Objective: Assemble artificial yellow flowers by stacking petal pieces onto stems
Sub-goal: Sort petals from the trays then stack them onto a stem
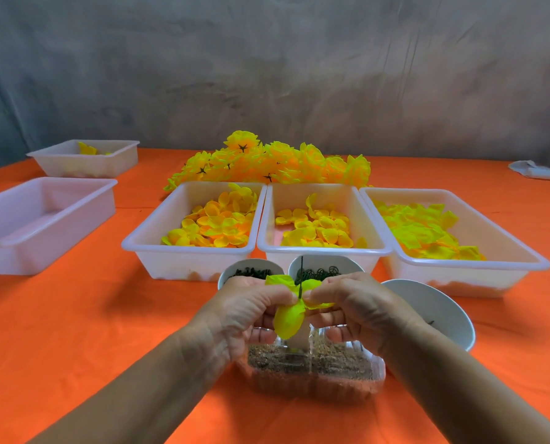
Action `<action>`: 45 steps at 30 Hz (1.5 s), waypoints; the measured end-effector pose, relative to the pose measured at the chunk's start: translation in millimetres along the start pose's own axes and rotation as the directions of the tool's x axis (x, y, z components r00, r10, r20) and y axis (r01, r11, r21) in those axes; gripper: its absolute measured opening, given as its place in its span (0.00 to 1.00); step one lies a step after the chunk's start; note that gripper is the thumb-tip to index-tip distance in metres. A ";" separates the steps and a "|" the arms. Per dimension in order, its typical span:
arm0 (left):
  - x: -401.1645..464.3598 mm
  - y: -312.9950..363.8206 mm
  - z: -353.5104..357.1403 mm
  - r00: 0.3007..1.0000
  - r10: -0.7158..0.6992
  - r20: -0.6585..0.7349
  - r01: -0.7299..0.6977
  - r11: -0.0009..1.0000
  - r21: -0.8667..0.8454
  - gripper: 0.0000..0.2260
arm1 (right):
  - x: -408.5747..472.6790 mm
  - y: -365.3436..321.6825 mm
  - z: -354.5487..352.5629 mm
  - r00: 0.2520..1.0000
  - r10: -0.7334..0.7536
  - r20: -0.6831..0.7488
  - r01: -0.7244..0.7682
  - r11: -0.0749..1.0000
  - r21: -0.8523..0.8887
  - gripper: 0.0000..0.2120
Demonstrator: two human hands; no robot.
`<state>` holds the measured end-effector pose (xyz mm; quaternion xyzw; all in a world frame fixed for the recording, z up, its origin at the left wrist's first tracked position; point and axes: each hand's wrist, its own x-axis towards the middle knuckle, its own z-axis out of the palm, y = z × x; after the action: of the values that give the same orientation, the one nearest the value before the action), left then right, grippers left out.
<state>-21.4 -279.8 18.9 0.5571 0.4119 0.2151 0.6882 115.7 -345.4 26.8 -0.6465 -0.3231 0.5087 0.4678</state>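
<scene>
At the bottom centre of the frame a clear tub (312, 376) with brown grains in it sits on the orange cloth (91, 331). Just above it both hands meet. The left hand (244, 312) and the right hand (356, 306) each pinch a yellow petal piece (288, 318) between thumb and fingertips, from either side, with fingers curled close around it. A thin dark stem (300, 277) stands upright through the middle of the piece and sticks out above the fingers. What the lower end of the stem rests in is hidden by the hands and a white part under the petals.

Just behind the hands stand two small white bowls: the left bowl (251, 265) holds dark green bits, the middle bowl (326, 262) holds dark rings. A third bowl (440, 312) lies to the right of the right hand, tilted toward the camera.

Across the middle of the frame three white trays sit side by side, touching: the centre-left tray (158, 248) with yellow-orange petals, the centre tray (324, 249) with paler yellow petals, the right tray (478, 264) with green-yellow pieces. At the left edge is another tray (17, 248), and in the upper left a further tray (84, 168) with a few yellow pieces.

Behind the three trays lies a heap of finished flowers (273, 163). At the far right edge lies a grey-white folded thing (537, 171). A grey wall (267, 65) fills the top.
</scene>
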 end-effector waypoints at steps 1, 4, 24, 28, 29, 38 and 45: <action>0.6 0.5 -0.4 1.000 0.000 0.001 0.000 1.000 0.007 0.07 | 0.4 -0.1 -0.4 1.000 -0.006 -0.009 0.006 1.000 -0.012 0.07; 2.4 3.1 -1.9 1.000 -0.018 0.011 0.018 0.999 0.028 0.07 | 1.5 0.8 -1.8 1.000 -0.005 -0.021 0.004 1.000 -0.021 0.13; -13.7 -7.1 -1.0 0.620 0.777 -0.112 -0.590 0.555 0.587 0.09 | -10.6 12.7 -2.0 0.998 -0.001 -0.069 0.004 1.000 0.031 0.10; -4.7 -11.3 4.6 0.643 0.760 -0.088 -0.587 0.564 0.581 0.06 | -15.4 11.5 -1.7 0.997 -0.022 -0.079 0.021 1.000 -0.010 0.10; -3.6 -11.7 4.5 0.661 0.745 -0.095 -0.584 0.589 0.558 0.05 | -17.1 11.2 -2.0 0.995 -0.034 -0.094 0.031 0.999 -0.027 0.11; -2.9 -9.0 5.4 0.685 0.727 -0.055 -0.571 0.582 0.579 0.07 | 20.7 -20.6 -59.2 0.812 -0.486 -0.324 0.255 0.794 -0.552 0.06; -5.9 -7.7 5.8 0.715 0.696 -0.060 -0.549 0.613 0.568 0.09 | 78.6 -12.2 -39.4 0.912 -0.407 0.049 0.245 0.445 -0.861 0.10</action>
<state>-21.3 -290.0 13.8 0.7917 0.3223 0.4003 0.3304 175.7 -281.8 12.1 -0.7560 -0.6087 0.1282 0.2037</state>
